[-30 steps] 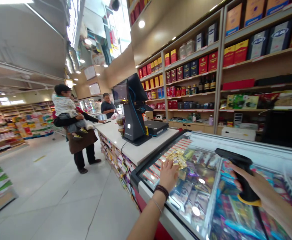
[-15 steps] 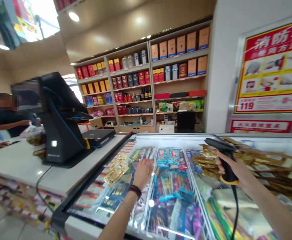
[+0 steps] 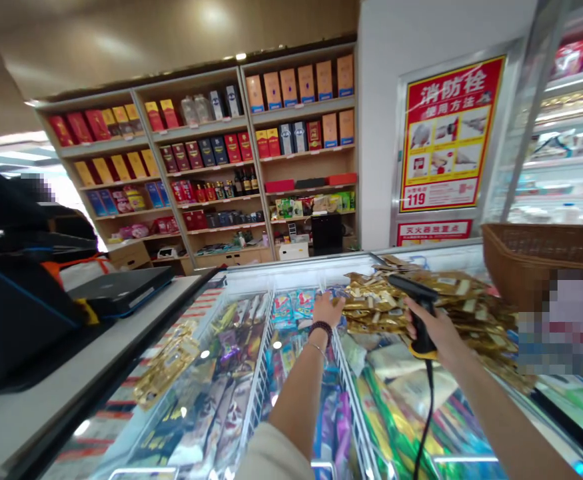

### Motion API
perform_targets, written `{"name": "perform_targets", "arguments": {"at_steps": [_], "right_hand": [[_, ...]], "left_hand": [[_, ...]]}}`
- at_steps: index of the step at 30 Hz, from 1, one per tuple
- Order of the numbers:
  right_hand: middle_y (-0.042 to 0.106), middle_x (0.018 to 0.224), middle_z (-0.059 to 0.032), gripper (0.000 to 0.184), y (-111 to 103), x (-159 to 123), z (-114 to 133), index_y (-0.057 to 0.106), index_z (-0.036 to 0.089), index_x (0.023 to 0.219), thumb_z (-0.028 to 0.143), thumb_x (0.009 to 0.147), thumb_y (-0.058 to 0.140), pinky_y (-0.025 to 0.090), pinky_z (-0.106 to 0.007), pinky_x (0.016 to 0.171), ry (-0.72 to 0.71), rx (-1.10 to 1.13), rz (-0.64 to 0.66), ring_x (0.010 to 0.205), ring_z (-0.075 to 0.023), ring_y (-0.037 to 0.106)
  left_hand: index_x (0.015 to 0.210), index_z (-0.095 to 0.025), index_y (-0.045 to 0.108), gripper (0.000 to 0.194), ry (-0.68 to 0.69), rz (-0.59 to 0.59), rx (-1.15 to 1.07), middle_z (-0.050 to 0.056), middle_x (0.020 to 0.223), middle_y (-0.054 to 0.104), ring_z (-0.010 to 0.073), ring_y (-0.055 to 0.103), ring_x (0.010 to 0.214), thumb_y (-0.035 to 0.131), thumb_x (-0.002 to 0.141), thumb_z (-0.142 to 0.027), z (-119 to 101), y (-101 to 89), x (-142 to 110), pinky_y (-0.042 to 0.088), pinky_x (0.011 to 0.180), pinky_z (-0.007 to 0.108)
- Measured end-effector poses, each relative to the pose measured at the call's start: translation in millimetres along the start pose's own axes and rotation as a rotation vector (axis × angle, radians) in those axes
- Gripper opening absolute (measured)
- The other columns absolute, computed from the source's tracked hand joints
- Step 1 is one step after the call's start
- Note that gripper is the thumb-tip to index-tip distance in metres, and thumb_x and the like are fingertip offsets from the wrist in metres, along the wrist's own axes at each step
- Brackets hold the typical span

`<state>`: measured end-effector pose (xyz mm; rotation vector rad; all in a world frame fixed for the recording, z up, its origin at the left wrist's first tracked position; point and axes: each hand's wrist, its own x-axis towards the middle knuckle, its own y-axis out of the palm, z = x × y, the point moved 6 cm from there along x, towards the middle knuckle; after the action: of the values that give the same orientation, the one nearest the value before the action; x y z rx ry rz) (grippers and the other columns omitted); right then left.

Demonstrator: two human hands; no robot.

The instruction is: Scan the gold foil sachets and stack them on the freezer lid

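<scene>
1. Head view: left hand (image 3: pixel 328 310), fingers loosely spread, at the left edge of the gold packets (image 3: pixel 371 303) on the freezer (image 3: pixel 291 268); cannot tell if it grips any.
2. Right hand (image 3: pixel 434 327) wraps the scanner (image 3: pixel 416 288); best keep its cord (image 3: pixel 430 387) clear.
3. Pinching edges should steady the pile.

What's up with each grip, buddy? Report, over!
Right grip around black-and-yellow handheld scanner. Left grip at heaped gold foil packets, contact unclear. Brown woven basket right of them.
</scene>
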<state>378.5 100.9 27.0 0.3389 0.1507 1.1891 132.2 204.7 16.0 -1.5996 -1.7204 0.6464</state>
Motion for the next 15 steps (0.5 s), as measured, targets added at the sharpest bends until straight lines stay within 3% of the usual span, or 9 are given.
{"name": "perform_targets", "arguments": {"at_steps": [6,10,15], "right_hand": [[0.063,0.059,0.0043,0.063,-3,4,-9,0.067,0.022,0.075,0.06,0.053,0.112,0.043,-0.023,0.035,0.012,-0.043,0.043,0.043,-0.0098,0.051],[0.065,0.062,0.0038,0.06,-6,7,-12,0.07,0.022,0.08,0.06,0.059,0.111,0.047,-0.023,0.037,-0.008,-0.034,0.057,0.045,-0.0106,0.055],[0.064,0.06,0.0043,0.061,-7,8,-13,0.069,0.022,0.08,0.061,0.057,0.111,0.047,-0.023,0.037,0.008,-0.037,0.05,0.044,-0.0108,0.054]], "left_hand": [[0.158,-0.021,0.063,0.075,-0.039,0.007,0.057,0.017,0.164,0.069,0.0364,0.057,0.159,0.076,0.097,-0.062,9,12.1,5,0.041,0.131,0.045],[0.144,-0.025,0.072,0.061,-0.04,0.106,0.11,0.011,0.149,0.079,0.0365,0.063,0.151,0.081,0.092,-0.054,12,11.6,13,0.049,0.124,0.044],[0.12,-0.024,0.08,0.044,0.057,0.185,0.196,0.014,0.133,0.083,0.0375,0.072,0.137,0.086,0.086,-0.05,9,12.6,26,0.053,0.118,0.046]]}}
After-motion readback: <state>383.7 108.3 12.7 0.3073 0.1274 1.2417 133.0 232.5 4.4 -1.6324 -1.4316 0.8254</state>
